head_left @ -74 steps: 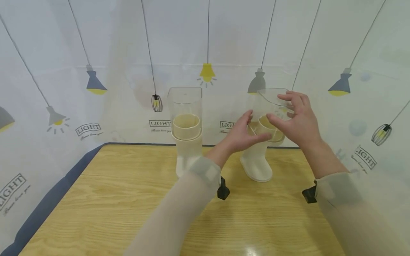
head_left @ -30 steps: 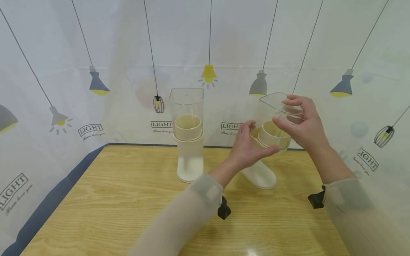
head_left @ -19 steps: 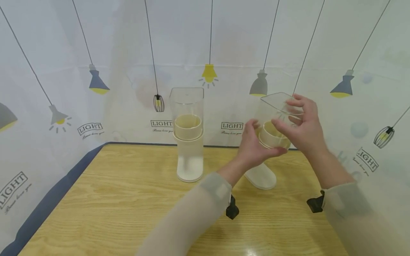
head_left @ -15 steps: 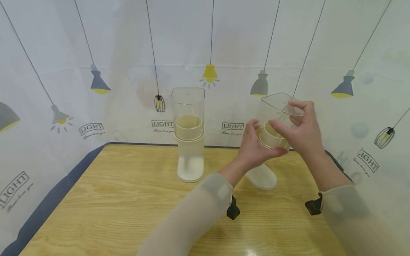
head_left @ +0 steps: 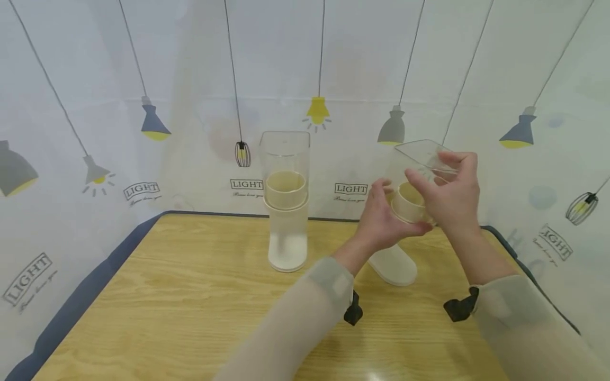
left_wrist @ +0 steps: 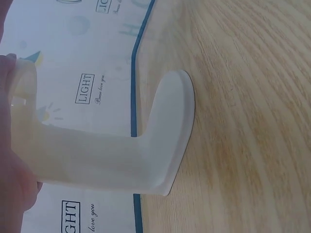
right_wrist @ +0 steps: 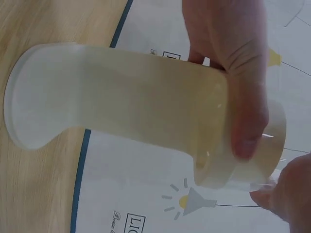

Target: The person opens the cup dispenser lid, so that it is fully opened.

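Note:
Toward the right of the table, in the head view, stands a cream stand (head_left: 395,264) with a long rounded foot and a ring-shaped top. A clear container (head_left: 419,151) with an angular rim sits in that top. My left hand (head_left: 381,219) grips the stand's upper part, thumb in front. Higher up, my right hand (head_left: 452,193) holds the container's right side between thumb and fingers. The left wrist view shows the foot (left_wrist: 170,116) resting on the wood. In the right wrist view my left thumb (right_wrist: 248,116) lies across the cream collar (right_wrist: 214,141).
A matching cream stand (head_left: 287,233) with its clear container (head_left: 285,145) stands upright to the left. The wooden table (head_left: 190,296) has a dark blue edge at the back. Behind it hangs a pale curtain (head_left: 190,132) printed with lamps.
The clear container has turned, its rim corner now pointing left. My left hand has slid right and lower around the stand's top. My right hand has shifted slightly right and down with the container.

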`<state>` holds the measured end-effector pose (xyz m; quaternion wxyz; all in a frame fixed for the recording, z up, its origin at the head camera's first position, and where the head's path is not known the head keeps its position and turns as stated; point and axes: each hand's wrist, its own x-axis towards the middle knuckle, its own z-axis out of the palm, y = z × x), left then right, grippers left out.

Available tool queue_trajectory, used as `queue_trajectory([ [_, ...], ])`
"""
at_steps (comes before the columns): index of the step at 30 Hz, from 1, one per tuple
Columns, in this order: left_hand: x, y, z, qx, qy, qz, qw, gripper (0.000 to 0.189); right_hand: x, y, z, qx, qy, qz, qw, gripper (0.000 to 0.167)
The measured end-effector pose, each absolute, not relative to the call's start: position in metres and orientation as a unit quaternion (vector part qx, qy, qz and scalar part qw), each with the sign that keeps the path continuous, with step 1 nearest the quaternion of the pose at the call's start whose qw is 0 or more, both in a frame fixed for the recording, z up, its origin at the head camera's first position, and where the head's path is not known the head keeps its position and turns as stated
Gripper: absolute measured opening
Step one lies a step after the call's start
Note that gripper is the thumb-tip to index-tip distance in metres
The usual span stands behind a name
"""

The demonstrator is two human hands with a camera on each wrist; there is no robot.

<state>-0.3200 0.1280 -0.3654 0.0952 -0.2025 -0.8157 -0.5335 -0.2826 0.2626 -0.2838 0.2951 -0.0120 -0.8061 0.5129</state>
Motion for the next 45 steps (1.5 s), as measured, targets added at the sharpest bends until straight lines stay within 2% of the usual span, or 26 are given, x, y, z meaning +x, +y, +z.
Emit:
queue_trajectory([
  [15,-0.318,0.124,-0.357,-0.204,-0.834,-0.507,0.081,0.122,-0.278,0.259,-0.273,-0.016,-0.823,0.492,0.283,0.062],
  [22,-0.319,0.122,-0.357,-0.215,-0.834,-0.501,0.081,0.122,-0.275,0.259,-0.271,-0.004,-0.825,0.488,0.285,0.066],
  [29,-0.32,0.122,-0.357,-0.214,-0.835,-0.501,0.078,0.121,-0.276,0.262,-0.267,-0.02,-0.833,0.486,0.264,0.055],
  [34,-0.32,0.122,-0.357,-0.22,-0.837,-0.495,0.078,0.121,-0.272,0.26,-0.267,0.0,-0.841,0.465,0.277,0.065],
  [40,-0.321,0.12,-0.357,-0.22,-0.828,-0.51,0.077,0.119,-0.273,0.265,-0.262,-0.02,-0.843,0.478,0.246,0.056],
  [45,-0.322,0.119,-0.356,-0.232,-0.827,-0.507,0.071,0.122,-0.27,0.264,-0.258,0.022,-0.861,0.445,0.246,0.08],
])
